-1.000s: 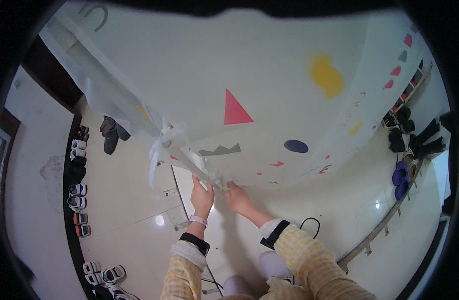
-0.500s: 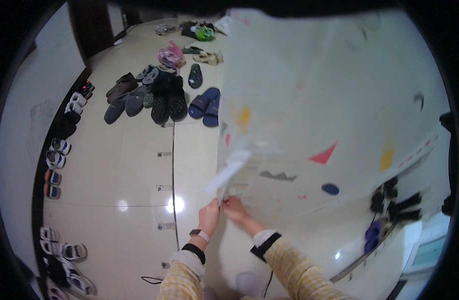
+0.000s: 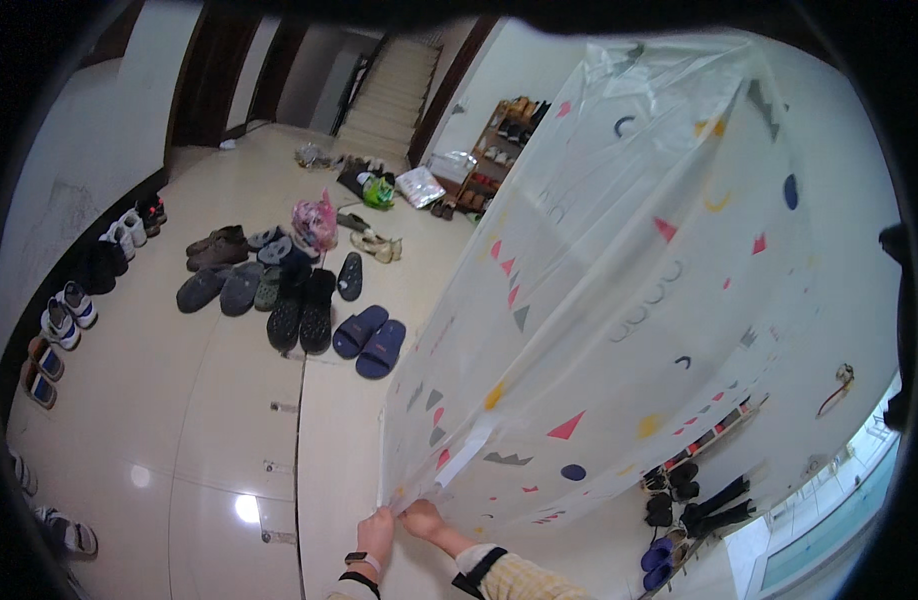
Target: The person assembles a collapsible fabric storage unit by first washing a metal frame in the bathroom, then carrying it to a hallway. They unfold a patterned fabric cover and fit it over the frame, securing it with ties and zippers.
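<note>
A large, see-through white plastic sheet (image 3: 589, 330) printed with pink, grey, yellow and blue shapes fills the right half of the head view. It hangs in long slanting folds that run down to its lower left corner. My left hand (image 3: 376, 538), with a watch band at the wrist, is closed on that corner. Right beside it my right hand (image 3: 422, 520) pinches the same edge, the knuckles nearly touching the left. A pale strip (image 3: 465, 455) lies along the sheet just above my fingers. The fingertips themselves are partly hidden.
Shoes and slippers (image 3: 369, 340) stand in a group on the tiled floor (image 3: 209, 410). More shoes (image 3: 69, 315) line the left wall. Farther off are a pink bag (image 3: 315, 220), a shoe rack (image 3: 499, 150) and stairs (image 3: 389, 95). Boots (image 3: 719, 505) stand at the right.
The view has tipped up, so the stairs and shoe rack now show and my hands sit lower. The sheet has gone from fairly flat to slanting folds. Both hands keep their grip.
</note>
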### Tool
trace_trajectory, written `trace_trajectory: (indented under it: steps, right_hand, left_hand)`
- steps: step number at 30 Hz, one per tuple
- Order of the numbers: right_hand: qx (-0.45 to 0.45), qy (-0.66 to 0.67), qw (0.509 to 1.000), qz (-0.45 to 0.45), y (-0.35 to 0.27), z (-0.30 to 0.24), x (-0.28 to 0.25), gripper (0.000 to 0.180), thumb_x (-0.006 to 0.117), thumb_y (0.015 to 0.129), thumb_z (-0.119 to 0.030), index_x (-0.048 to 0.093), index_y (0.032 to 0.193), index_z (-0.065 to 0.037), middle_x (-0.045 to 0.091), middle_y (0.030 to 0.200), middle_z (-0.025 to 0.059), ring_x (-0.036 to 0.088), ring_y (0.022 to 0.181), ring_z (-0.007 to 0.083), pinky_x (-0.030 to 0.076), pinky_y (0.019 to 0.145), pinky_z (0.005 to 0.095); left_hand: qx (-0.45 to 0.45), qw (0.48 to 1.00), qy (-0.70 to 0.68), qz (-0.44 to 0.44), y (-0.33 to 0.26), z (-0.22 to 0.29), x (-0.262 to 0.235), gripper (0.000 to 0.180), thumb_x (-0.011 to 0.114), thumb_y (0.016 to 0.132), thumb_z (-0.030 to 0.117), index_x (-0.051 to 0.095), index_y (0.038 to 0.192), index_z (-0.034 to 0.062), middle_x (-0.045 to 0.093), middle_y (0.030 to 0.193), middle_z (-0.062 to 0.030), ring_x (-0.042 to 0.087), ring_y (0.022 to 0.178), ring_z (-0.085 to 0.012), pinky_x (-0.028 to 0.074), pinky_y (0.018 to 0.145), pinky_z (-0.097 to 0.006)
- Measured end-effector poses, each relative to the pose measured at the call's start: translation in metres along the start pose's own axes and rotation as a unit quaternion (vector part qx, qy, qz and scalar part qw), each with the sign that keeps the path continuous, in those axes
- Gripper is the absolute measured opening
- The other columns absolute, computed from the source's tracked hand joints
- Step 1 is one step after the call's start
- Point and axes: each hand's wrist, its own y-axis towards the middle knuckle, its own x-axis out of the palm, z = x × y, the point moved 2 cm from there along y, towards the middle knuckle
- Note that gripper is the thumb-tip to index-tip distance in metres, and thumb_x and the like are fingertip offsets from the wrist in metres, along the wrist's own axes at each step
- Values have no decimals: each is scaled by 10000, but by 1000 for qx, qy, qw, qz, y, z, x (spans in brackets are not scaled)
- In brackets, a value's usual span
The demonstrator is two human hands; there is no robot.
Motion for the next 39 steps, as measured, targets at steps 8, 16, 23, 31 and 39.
trace_trajectory:
  steps: [8,16,23,31,39]
  right_hand:
    - [-59,185,939,283,-123,-93,-208,195,533,892,-155,625,952,6,658,768,94,634,717,155,500,664,275]
    - [-99,223,860,448,-121,-136,-305,182,660,827,-130,624,878,41,646,748,72,599,673,99,475,608,222]
    - [-102,273,840,457,-109,-125,-301,134,626,838,-69,534,781,9,598,702,40,575,646,107,483,639,237]
    - [-199,421,790,399,-96,-111,-296,66,483,911,-13,417,905,-15,544,776,46,534,689,116,489,703,269]
    - [-159,348,782,492,-86,-109,-268,97,479,917,-27,478,1008,5,561,826,48,554,760,125,463,727,255]
  left_hand:
    - [12,997,80,-17,-1,5,-3,65,514,801,86,535,796,24,629,645,-138,646,582,-289,520,516,-396]
    - [37,994,102,-29,-2,0,9,64,545,769,50,546,821,11,630,643,-131,651,608,-282,520,534,-376]
    - [23,994,109,6,0,-4,22,79,513,805,71,569,776,24,635,636,-126,653,577,-258,528,502,-359]
    - [33,994,103,34,-3,-2,20,59,513,795,62,551,785,18,619,586,-129,641,533,-259,518,473,-351]
    - [25,995,96,17,-1,4,19,79,510,805,79,544,783,11,625,601,-131,647,540,-264,528,476,-361]
